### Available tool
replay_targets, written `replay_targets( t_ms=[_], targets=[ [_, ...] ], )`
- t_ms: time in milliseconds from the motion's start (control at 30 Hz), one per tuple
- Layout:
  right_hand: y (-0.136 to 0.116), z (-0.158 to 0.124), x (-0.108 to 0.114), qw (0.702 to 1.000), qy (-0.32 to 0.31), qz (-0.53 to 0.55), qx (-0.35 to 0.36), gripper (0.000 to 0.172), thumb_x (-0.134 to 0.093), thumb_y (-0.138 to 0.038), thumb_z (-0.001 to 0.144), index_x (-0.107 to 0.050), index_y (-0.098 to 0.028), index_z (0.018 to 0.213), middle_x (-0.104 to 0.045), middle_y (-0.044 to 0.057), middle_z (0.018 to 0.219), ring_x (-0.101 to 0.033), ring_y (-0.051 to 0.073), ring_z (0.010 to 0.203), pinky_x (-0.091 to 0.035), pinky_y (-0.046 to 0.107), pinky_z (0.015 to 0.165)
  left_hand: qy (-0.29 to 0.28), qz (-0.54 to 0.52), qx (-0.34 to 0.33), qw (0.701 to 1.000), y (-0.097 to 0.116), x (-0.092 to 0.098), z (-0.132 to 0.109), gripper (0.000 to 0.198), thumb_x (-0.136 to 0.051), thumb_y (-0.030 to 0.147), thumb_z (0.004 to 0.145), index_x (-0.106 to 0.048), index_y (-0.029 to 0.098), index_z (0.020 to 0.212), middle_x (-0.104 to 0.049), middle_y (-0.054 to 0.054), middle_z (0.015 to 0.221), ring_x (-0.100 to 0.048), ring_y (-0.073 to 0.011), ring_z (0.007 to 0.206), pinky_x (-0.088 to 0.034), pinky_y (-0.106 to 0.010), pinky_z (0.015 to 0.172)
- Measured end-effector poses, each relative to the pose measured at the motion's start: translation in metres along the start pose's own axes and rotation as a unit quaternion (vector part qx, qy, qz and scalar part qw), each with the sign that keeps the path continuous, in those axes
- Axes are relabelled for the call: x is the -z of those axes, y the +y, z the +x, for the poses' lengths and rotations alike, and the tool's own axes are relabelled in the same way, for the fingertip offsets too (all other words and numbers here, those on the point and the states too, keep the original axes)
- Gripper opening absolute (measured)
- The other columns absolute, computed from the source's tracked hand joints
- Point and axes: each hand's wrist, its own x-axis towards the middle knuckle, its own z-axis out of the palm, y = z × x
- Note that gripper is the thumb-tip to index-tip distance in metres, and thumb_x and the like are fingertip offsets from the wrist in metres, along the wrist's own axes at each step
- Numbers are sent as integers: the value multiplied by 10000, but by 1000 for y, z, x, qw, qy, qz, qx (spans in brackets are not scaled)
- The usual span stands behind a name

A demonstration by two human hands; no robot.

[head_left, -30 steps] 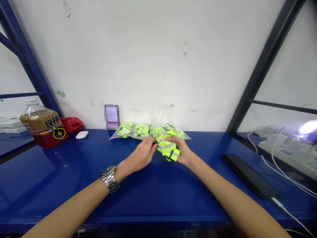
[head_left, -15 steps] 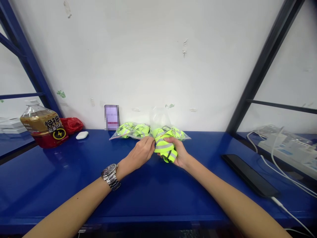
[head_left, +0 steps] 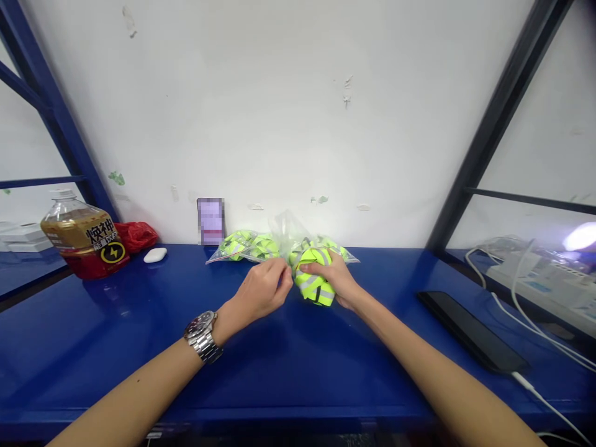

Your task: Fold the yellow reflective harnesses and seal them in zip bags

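My right hand [head_left: 336, 278] grips a rolled-up reflective vest [head_left: 315, 292], fluorescent yellow with grey stripes and a bit of black strap, its thumb pressed across the front. Close beside it on the left, my left hand [head_left: 265, 288] is closed in a pinch on a clear plastic bag [head_left: 286, 228] that rises behind the fingers. The bag's lower part is hidden by the hands and the vest. Behind them, clear bags of similar yellow bundles [head_left: 239, 244] lie along the wall, and another packed bag [head_left: 338, 248] shows past my right hand.
On the blue table [head_left: 186, 379], a large drink bottle [head_left: 84, 239], a red plastic bag [head_left: 137, 236] and a white case [head_left: 155, 255] stand left. One phone [head_left: 211, 221] leans on the wall; another phone [head_left: 470, 329] lies right, plugged into a cable near power strips [head_left: 554, 279].
The vest has been turned and squeezed into a rounder bundle, with my right thumb now over its front. My left hand has rotated slightly, and the clear bag's top has tilted left.
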Motion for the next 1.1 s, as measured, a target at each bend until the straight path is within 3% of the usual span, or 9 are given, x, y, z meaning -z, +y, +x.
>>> replay_targets(
  t_ms=[67, 133, 300, 467, 567, 700, 933, 1100],
  targets=[
    [1, 1, 0, 996, 7, -88, 28, 504, -813, -297, 571, -549, -183, 985, -681, 38, 915, -649, 216, 811, -523, 336, 715, 16, -8, 61, 998, 2, 4, 4, 172, -373, 242, 971, -467, 171, 845, -519, -35, 770, -508, -164, 690, -437, -297, 647],
    [2, 1, 0, 977, 32, -206, 55, 506, -808, -350, 568, -552, -182, 971, -681, 48, 936, -641, 234, 848, -504, 340, 722, -13, -4, 94, 995, 4, 5, 6, 166, -381, 294, 983, -455, 171, 899, -524, -54, 849, -519, -181, 763, -455, -315, 697],
    [3, 0, -2, 908, 71, -410, 54, 489, -761, -477, 584, -532, -199, 915, -667, 57, 915, -630, 252, 826, -455, 326, 657, -127, 58, 20, 990, -6, -4, 1, 176, -287, 135, 972, -438, 180, 892, -503, -63, 870, -498, -204, 797, -445, -343, 721],
    [2, -2, -3, 890, 87, -445, 39, 463, -743, -467, 579, -496, -220, 883, -642, 56, 873, -611, 254, 785, -419, 309, 616, -150, -36, 14, 988, -13, 3, 2, 161, -310, 213, 993, -443, 189, 905, -520, -35, 852, -500, -166, 732, -417, -311, 673],
    [1, -2, -1, 898, 84, -428, 57, 449, -737, -468, 587, -484, -229, 870, -632, 55, 851, -594, 252, 763, -398, 304, 601, -126, -103, 50, 985, -10, 8, 6, 207, -316, 294, 1010, -456, 192, 896, -532, -19, 833, -508, -150, 719, -415, -297, 669],
    [3, -1, 1, 900, 74, -423, 77, 441, -746, -467, 577, -469, -239, 833, -606, 29, 783, -560, 235, 711, -371, 297, 596, -79, -84, 87, 990, -10, 3, 7, 205, -337, 319, 1006, -456, 181, 911, -522, -27, 847, -513, -163, 738, -429, -311, 680],
    [5, -3, -3, 892, 68, -439, 86, 419, -745, -409, 584, -480, -249, 866, -609, 31, 786, -575, 254, 726, -373, 297, 588, -95, 10, -26, 995, -16, 3, 6, 201, -309, 178, 995, -491, 157, 911, -511, -46, 842, -497, -176, 770, -430, -303, 705],
    [9, -4, -7, 871, 80, -482, 59, 379, -694, -374, 617, -463, -243, 888, -591, 45, 742, -565, 262, 654, -361, 310, 537, -118, 172, -135, 969, 1, 3, 7, 218, -344, 104, 945, -490, 156, 791, -491, -58, 766, -447, -204, 703, -400, -340, 650]
  ],
)
